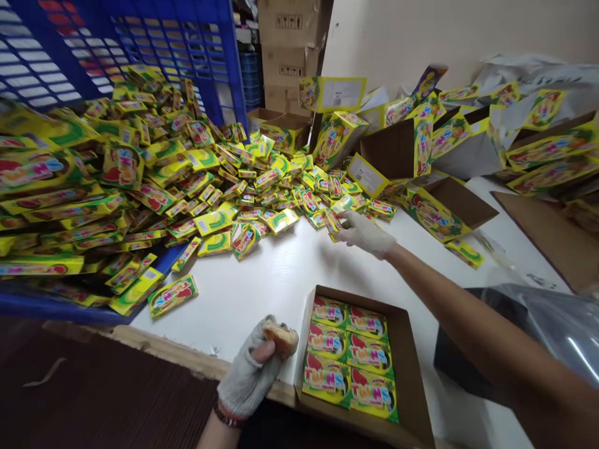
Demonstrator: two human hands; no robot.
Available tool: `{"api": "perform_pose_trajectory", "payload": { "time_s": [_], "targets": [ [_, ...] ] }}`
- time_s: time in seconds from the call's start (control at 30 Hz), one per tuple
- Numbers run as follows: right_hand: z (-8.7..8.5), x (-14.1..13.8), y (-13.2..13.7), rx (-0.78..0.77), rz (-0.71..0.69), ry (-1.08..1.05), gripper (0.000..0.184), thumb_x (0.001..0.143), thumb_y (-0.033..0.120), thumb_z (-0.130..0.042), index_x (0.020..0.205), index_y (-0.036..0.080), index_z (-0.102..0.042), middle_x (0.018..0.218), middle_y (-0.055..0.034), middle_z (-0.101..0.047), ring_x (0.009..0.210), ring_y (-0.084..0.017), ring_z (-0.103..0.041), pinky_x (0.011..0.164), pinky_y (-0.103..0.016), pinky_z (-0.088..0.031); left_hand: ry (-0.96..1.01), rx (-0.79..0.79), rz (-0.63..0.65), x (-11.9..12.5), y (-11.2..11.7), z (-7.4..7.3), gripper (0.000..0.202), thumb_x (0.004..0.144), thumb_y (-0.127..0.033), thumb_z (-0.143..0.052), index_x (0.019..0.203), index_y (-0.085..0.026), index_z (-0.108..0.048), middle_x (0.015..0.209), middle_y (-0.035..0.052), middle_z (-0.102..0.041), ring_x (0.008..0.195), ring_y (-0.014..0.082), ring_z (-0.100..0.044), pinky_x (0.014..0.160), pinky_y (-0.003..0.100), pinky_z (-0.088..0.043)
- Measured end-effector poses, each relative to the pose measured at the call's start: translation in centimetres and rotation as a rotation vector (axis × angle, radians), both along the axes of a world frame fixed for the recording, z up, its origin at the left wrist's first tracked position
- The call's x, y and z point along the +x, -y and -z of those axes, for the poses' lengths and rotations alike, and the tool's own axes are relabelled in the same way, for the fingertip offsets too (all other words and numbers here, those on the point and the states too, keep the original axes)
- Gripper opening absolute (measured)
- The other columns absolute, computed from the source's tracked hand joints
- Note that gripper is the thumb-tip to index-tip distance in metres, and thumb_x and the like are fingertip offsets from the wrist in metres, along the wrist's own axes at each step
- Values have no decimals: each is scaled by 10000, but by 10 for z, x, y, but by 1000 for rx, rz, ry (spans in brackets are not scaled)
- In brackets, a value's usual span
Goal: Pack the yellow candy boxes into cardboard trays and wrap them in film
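Observation:
My left hand, in a white knit glove with the fingertips bare, is closed around a bitten piece of bread. It hovers at the table's front edge, just left of an open cardboard tray box. Inside that box, small yellow-green TWINS boxes lie face up in two columns, with a bare strip of cardboard along the right. My right hand, also gloved, is stretched out to the near edge of a loose heap of the same boxes. Its fingers are closed on one small candy box.
A blue plastic crate lies tipped at the left, spilling a big heap of small boxes over the white table. Open display cartons crowd the back right. Clear plastic wrap lies right, partly behind my forearm.

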State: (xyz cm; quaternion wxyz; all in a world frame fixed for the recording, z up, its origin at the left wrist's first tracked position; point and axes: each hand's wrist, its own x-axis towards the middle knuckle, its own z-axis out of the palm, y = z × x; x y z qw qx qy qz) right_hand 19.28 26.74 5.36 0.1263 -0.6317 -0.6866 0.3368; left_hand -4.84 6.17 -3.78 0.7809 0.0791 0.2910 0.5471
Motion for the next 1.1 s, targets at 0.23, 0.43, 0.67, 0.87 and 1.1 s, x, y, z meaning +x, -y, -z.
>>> {"api": "perform_pose_trajectory", "payload": {
  "time_s": [0.23, 0.43, 0.67, 0.87, 1.1],
  "targets": [
    [-9, 15, 139, -119, -513, 154, 553, 712, 322, -660, 1249, 218, -577, 1152, -88, -649, 982, -249, -610, 859, -363, -483, -27, -21, 22, 0, -1, -3, 347, 587, -265, -890, 880, -222, -709, 844, -2, -692, 744, 105, -615, 790, 252, -488],
    [40, -14, 156, -40, -734, 371, 344, 799, 162, -553, 1128, 191, -648, 1109, -109, -638, 973, -249, -584, 802, -357, -447, -44, 1, 24, 1, 1, -4, 307, 601, -269, -880, 851, -214, -709, 786, -2, -661, 710, 100, -585, 689, 223, -465],
    [2, -21, 45, 96, -482, 194, 287, 939, 270, -435, 1020, 191, -699, 907, -41, -672, 818, -147, -596, 754, -248, -438, -32, 2, 19, 0, 0, 0, 284, 614, -299, -875, 825, -199, -713, 799, 9, -667, 795, 123, -617, 770, 242, -479],
    [43, -49, -78, 234, -172, 477, 402, 924, 298, -468, 1270, 140, -600, 1222, -191, -553, 1067, -269, -561, 885, -371, -448, 2, 40, -14, 3, -1, 4, 283, 627, -296, -862, 835, -186, -705, 797, 15, -668, 760, 115, -610, 752, 236, -471],
    [90, -19, -44, 322, -489, 374, 384, 910, 276, -473, 1257, 150, -581, 1343, -149, -515, 1340, -277, -368, 1127, -461, -277, 19, 58, -8, 2, 0, 9, 320, 627, -301, -865, 876, -183, -703, 829, 17, -689, 778, 123, -624, 778, 250, -481]
  ]
}}
